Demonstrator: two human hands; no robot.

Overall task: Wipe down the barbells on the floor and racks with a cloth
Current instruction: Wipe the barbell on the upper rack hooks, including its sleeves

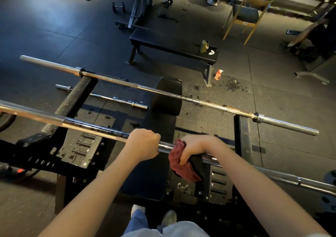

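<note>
A chrome barbell (85, 126) lies across the near rack, running from the left edge down to the right edge. My left hand (143, 144) grips its shaft near the middle. Just to the right, my right hand (195, 148) holds a dark red cloth (179, 162) wrapped over the same bar; the cloth hangs below the shaft. A second barbell (163, 92) rests on the far rack hooks beyond the bench. A shorter bar (116, 99) lies on the floor under it.
A black bench (160, 133) runs away from me under both racked bars. A flat bench (174, 45) stands further back, with an orange spray bottle (218, 74) on the floor beside it. A wooden chair (245, 16) and other people's legs are at the far back.
</note>
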